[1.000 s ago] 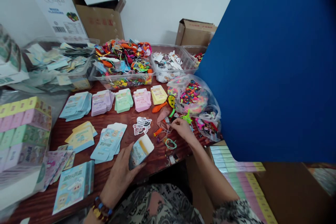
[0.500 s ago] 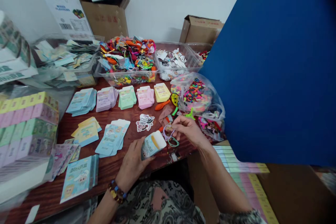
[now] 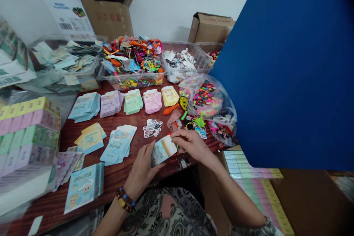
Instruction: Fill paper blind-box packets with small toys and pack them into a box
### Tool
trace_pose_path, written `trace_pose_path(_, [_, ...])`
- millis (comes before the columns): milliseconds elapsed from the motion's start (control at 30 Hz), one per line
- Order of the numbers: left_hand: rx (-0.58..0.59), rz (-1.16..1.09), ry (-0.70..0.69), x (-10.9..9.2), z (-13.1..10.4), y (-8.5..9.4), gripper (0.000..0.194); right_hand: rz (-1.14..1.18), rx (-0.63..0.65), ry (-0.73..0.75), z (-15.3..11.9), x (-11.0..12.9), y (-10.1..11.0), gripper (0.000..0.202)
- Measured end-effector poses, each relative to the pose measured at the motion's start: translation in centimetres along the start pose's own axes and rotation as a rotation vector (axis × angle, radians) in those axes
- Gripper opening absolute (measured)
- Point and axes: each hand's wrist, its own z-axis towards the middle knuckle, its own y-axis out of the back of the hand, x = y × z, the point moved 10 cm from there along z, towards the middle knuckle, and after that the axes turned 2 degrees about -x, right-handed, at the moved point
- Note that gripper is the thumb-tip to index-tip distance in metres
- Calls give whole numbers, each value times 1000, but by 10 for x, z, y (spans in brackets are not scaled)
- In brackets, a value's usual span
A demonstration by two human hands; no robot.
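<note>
My left hand (image 3: 140, 169) grips a small light-blue carton (image 3: 159, 153), tilted, with its white-flapped open end facing right. At that opening, my right hand (image 3: 192, 147) has its fingertips pinched together; what is between them, if anything, is too small or hidden to make out. Beyond the carton lies a black-and-white sticker (image 3: 152, 128). Past my right fingers are an orange balloon (image 3: 170, 109), a green spiky toy (image 3: 199, 120) and a small blue trinket (image 3: 201, 132). Flat blue cartons (image 3: 118, 143) lie left of my left hand.
Stacks of flat cartons, including a pink one (image 3: 152, 101), form a row across the table. Behind stand clear bins, one of colourful trinkets (image 3: 132, 77). A plastic bag of small pieces (image 3: 207, 96) sits right. Filled boxes (image 3: 30, 132) stand left; a blue panel (image 3: 287, 70) blocks the right side.
My right hand has moved left from the loose rings on the table to the carton's open end. The small blue trinket now shows beyond my hand. My left hand still grips the carton.
</note>
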Motion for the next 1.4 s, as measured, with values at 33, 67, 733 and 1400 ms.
trace_pose_path(33, [-6, 3, 2, 1, 0, 0, 70, 0, -33, 2, 0, -6, 6, 18])
trace_pose_path(67, [-16, 7, 7, 3, 0, 1, 69, -8, -72, -4, 1, -15, 13, 19])
trace_pose_path(733, [-11, 9, 45, 10, -5, 5, 62, -463, -605, -187, -6, -123, 158, 18])
trace_pose_path(1400, [-30, 46, 3, 22, -8, 2, 69, -453, -504, -253, -34, -138, 154, 29])
